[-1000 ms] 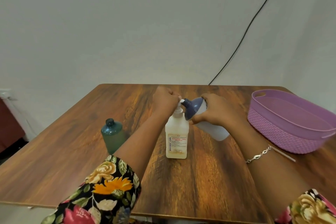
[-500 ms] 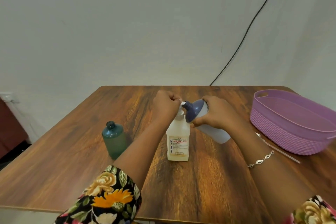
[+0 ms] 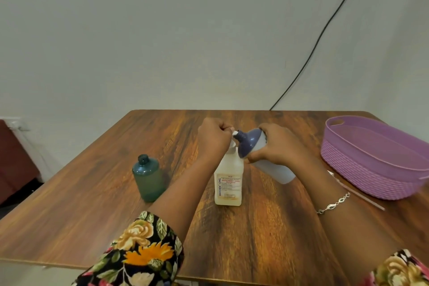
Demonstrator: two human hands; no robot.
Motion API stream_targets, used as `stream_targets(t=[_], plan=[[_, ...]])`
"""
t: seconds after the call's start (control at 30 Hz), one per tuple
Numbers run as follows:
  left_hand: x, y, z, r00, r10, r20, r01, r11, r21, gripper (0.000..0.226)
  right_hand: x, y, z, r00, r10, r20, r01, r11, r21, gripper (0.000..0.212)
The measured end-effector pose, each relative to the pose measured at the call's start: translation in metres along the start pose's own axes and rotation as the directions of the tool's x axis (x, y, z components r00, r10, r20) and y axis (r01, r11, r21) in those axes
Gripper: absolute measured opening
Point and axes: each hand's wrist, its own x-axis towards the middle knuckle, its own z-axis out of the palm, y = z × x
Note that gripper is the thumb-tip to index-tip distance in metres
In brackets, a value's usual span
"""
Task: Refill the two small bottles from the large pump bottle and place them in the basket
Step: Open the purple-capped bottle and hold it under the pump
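Observation:
The large pump bottle (image 3: 229, 179), pale with a printed label, stands upright at the table's middle. My left hand (image 3: 213, 138) is curled over its pump head, with the white nozzle tip poking out to the right. My right hand (image 3: 277, 146) grips a small white bottle with a dark blue dome top (image 3: 251, 143), tilted so its mouth meets the nozzle. A second small bottle, teal and uncapped (image 3: 148, 177), stands upright to the left, apart from both hands. The purple basket (image 3: 362, 169) sits at the right.
The wooden table (image 3: 92, 193) ends at a wall behind. A thin pale stick (image 3: 362, 197) lies beside the basket's near side. A black cable (image 3: 320, 35) runs down the wall to the table's back edge.
Both hands stay on the pump bottle and the small white bottle. The view has shifted slightly; no object changed place.

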Motion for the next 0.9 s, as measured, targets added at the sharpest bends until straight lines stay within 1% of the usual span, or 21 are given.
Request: stream_targets(t=[0.2, 0.3, 0.4, 0.47, 0.57, 0.73, 0.77, 0.87, 0.9], plan=[[0.006, 0.001, -0.005, 0.999, -0.002, 0.037, 0.001, 1.0, 0.015, 0.013, -0.001, -0.003, -0.003, 1.0, 0.009, 0.009, -0.009, 1.0, 0.028, 0.062], [0.018, 0.007, -0.007, 0.995, -0.065, 0.079, 0.063, 0.998, 0.031, 0.016, 0.001, -0.005, -0.011, 1.0, -0.001, -0.008, 0.001, 1.0, 0.014, 0.061], [0.018, 0.005, -0.006, 0.991, -0.096, 0.09, 0.093, 0.995, 0.032, 0.014, 0.001, -0.003, -0.01, 1.0, -0.001, -0.013, 0.001, 1.0, -0.014, 0.059], [0.014, 0.001, -0.003, 0.993, -0.083, 0.087, 0.081, 0.996, 0.029, 0.013, 0.001, -0.001, -0.003, 1.0, 0.01, 0.003, -0.01, 1.0, -0.011, 0.06], [0.009, 0.0, -0.001, 0.997, -0.056, 0.058, 0.052, 0.996, 0.067, 0.012, -0.001, 0.0, 0.003, 1.0, 0.019, -0.001, -0.019, 1.0, 0.007, 0.06], [0.01, 0.006, -0.002, 1.0, 0.006, 0.012, -0.007, 0.998, 0.067, 0.013, -0.001, -0.002, -0.005, 1.0, 0.014, -0.002, -0.014, 1.0, 0.022, 0.063], [0.013, 0.009, -0.003, 1.0, 0.011, 0.025, -0.013, 0.995, 0.094, 0.013, -0.001, -0.003, -0.008, 1.0, 0.009, -0.009, -0.009, 1.0, 0.017, 0.061], [0.021, 0.016, -0.003, 0.994, 0.025, 0.104, -0.051, 0.966, 0.252, 0.012, -0.001, -0.001, -0.01, 1.0, 0.01, -0.025, -0.011, 1.0, -0.005, 0.06], [0.023, 0.015, -0.003, 0.992, 0.023, 0.124, -0.057, 0.959, 0.277, 0.012, 0.0, -0.001, -0.008, 1.0, 0.013, -0.021, -0.013, 1.0, -0.008, 0.058]])
